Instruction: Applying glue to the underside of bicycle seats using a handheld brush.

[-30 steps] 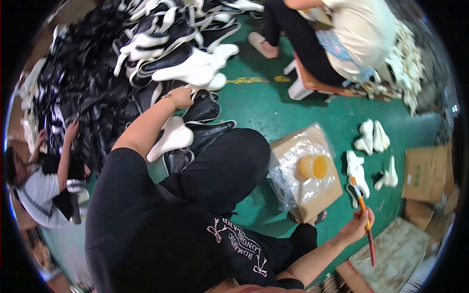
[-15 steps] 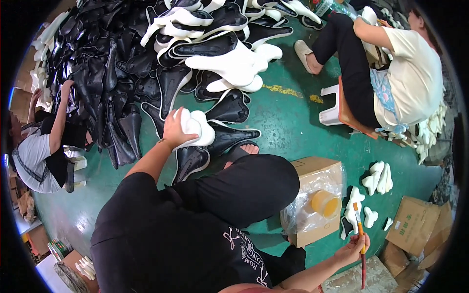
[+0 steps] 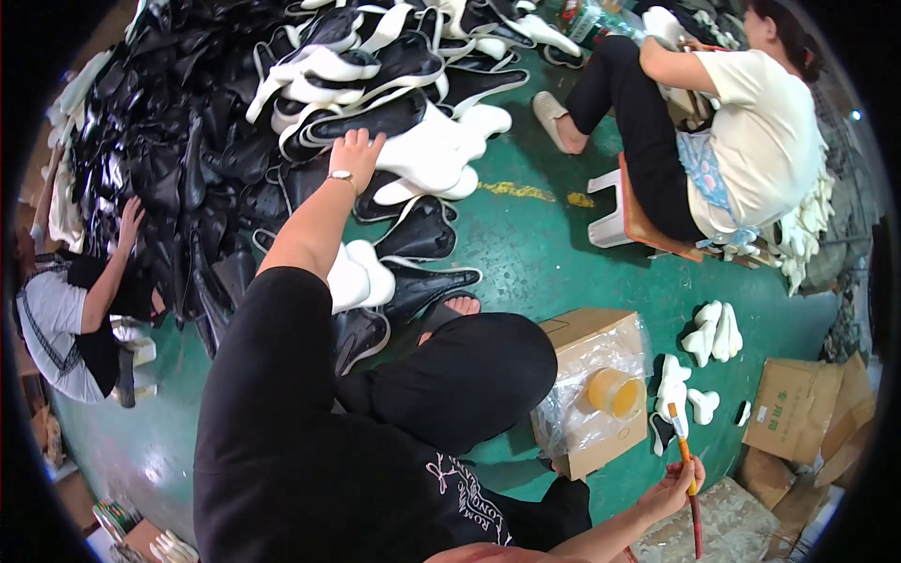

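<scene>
My left hand (image 3: 357, 155) is stretched out to the pile, fingers apart, over the edge of a black-lined white bicycle saddle piece (image 3: 371, 117). Whether it presses on the piece I cannot tell. Just beyond the fingers lies a smooth white saddle pad (image 3: 427, 150). Another white pad (image 3: 361, 274) rests below my left forearm, partly hidden by it, among black saddle shells (image 3: 427, 286). At the lower right, my right hand (image 3: 680, 480) is closed around a paintbrush (image 3: 688, 464), bristles pointing up and away. Near it, a jar of amber liquid (image 3: 617, 392) stands on a plastic-covered cardboard box (image 3: 587, 455).
A heap of black shells (image 3: 188, 159) fills the far left, where one person (image 3: 70, 319) sits. At the right, another person (image 3: 751, 141) sits on a stool (image 3: 610, 206). White pads (image 3: 711, 333) lie on the green floor by an opened carton (image 3: 793, 408).
My left hand has let go of the white pad and moved farther out to the pile. My right hand still holds the brush. The whole view has shifted slightly.
</scene>
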{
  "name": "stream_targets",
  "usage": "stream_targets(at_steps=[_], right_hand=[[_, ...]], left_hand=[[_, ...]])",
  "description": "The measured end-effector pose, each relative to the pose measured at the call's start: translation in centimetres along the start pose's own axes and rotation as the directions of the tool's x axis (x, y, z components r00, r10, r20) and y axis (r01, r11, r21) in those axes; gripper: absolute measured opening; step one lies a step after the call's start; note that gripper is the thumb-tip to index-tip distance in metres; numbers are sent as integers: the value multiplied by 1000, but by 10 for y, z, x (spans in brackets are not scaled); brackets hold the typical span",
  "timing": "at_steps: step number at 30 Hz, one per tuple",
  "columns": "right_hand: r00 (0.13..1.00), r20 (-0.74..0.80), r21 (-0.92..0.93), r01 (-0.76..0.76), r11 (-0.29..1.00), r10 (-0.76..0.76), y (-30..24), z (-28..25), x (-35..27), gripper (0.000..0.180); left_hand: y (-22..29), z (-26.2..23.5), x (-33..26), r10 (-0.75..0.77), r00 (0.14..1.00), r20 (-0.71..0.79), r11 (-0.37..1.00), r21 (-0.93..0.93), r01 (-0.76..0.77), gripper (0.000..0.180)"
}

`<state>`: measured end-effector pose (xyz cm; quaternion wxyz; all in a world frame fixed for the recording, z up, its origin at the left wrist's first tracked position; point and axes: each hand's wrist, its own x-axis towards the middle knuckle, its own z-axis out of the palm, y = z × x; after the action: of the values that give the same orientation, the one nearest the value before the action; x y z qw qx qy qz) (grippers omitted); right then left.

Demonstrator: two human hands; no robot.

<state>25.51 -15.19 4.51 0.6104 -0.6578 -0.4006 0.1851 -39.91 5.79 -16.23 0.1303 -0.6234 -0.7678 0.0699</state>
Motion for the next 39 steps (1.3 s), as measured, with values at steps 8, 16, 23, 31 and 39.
stream_targets(at_steps=[8,16,23,31,39], right_hand=[[999,-53,18,7,1000,-6,6,-10,-11,16],[999,-26,124,47,991,-44,4,-17,-17,15],[989,0,10,145,989,-145,20,-25,-11,8],[989,145,-189,49,981,-21,59,-6,-10,14],[968,238,-309,-8,951,85,70,14,-14,13]], left_hand=[[25,-35,-30,14,919,393,323,-872,368,57],[48,-186,-75,441,877,-193,-775,-574,263,65],[118,-277,-28,470,838,-276,-875,-274,400,79],[238,-280,-98,961,234,150,-105,-585,805,69],[275,-296,-138,966,-120,228,241,-639,731,61]])
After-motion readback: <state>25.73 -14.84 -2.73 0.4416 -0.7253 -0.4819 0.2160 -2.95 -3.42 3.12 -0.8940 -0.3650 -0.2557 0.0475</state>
